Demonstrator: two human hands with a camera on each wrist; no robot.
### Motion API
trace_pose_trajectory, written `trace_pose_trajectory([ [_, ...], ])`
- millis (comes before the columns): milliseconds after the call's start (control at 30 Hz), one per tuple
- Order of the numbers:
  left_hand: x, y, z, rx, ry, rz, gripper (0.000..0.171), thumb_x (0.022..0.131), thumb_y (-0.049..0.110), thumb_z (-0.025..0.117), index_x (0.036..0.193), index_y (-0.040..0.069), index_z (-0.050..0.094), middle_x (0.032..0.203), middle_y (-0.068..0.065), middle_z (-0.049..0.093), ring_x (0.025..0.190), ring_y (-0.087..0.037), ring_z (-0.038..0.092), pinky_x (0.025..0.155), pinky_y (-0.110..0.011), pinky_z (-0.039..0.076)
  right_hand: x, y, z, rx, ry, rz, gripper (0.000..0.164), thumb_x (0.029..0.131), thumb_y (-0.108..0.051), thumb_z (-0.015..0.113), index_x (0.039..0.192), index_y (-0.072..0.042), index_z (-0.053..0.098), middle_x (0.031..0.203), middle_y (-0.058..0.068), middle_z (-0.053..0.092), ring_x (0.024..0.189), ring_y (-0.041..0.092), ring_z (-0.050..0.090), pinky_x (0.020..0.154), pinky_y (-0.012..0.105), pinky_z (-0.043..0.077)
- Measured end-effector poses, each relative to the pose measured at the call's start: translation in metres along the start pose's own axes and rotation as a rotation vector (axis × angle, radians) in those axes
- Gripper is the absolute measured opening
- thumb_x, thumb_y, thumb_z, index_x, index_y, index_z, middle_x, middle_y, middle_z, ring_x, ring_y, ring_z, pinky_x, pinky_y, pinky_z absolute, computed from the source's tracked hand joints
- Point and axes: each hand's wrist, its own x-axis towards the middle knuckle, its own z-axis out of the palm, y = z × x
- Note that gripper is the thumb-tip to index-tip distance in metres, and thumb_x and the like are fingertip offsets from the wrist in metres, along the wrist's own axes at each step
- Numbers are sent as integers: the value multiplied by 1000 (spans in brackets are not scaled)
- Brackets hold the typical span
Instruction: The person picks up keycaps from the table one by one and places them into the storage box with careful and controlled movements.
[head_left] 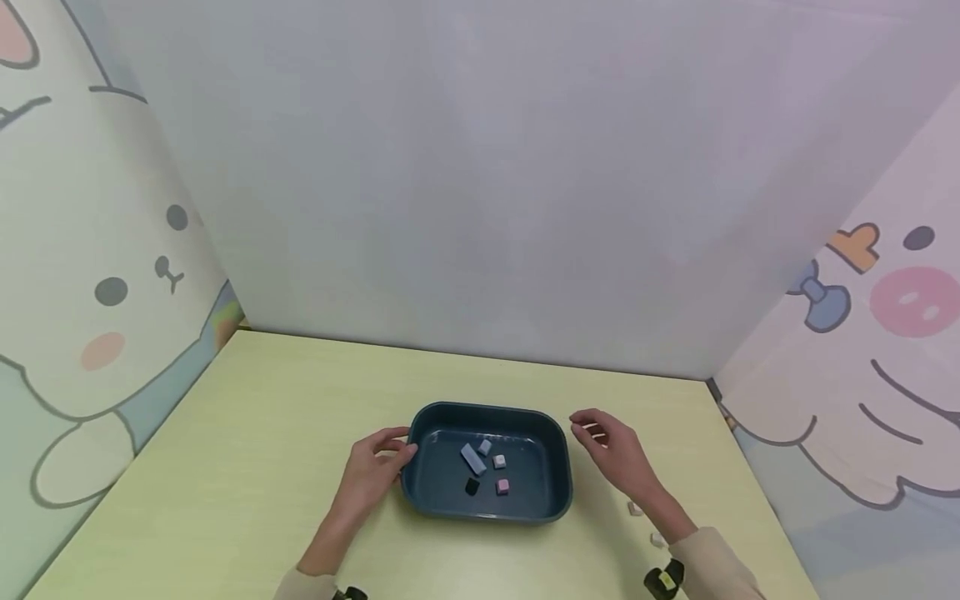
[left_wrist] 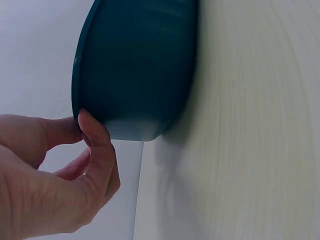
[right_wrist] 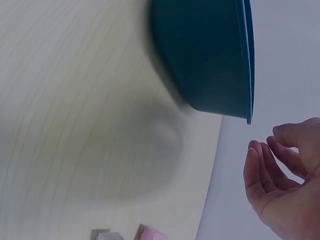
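Note:
A dark blue rectangular plastic tub (head_left: 487,510) sits on the table, with several small pieces in it: a light blue bar (head_left: 473,459), a small light blue block (head_left: 485,447), a white cube (head_left: 499,461), a pink cube (head_left: 502,486) and a black piece (head_left: 472,486). My left hand (head_left: 372,468) pinches the tub's left rim between thumb and fingers, as the left wrist view confirms. Off the tub's right side hovers my right hand (head_left: 618,454), apart from the rim. Its fingers are loosely bent and nothing shows between them.
Under the right forearm, two small pale pieces lie on the table: a pinkish block (head_left: 635,507) and a whitish one (head_left: 658,540). Behind the pale yellow table (head_left: 300,400) stands a plain light wall (head_left: 480,208). Cartoon-printed panels (head_left: 112,333) flank both sides.

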Motion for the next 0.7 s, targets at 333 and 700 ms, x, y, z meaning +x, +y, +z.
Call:
trace_pose_trajectory([
  [333, 3, 0, 3, 8, 1, 9, 32, 95, 7, 73, 125, -3, 68, 96, -13, 67, 72, -27, 68, 59, -29, 54, -6, 18, -11, -6, 27, 45, 20, 97, -9, 72, 115, -2, 71, 108, 10, 73, 94, 23, 71, 81, 27, 57],
  [700, 2, 1, 1, -7, 0, 9, 33, 94, 8, 74, 126, -3, 68, 96, -13, 67, 72, -26, 67, 59, -29, 54, -9, 34, -20, -47, 21, 90, 23, 97, -9, 72, 118, 0, 69, 112, 14, 72, 97, 26, 70, 82, 27, 57],
])
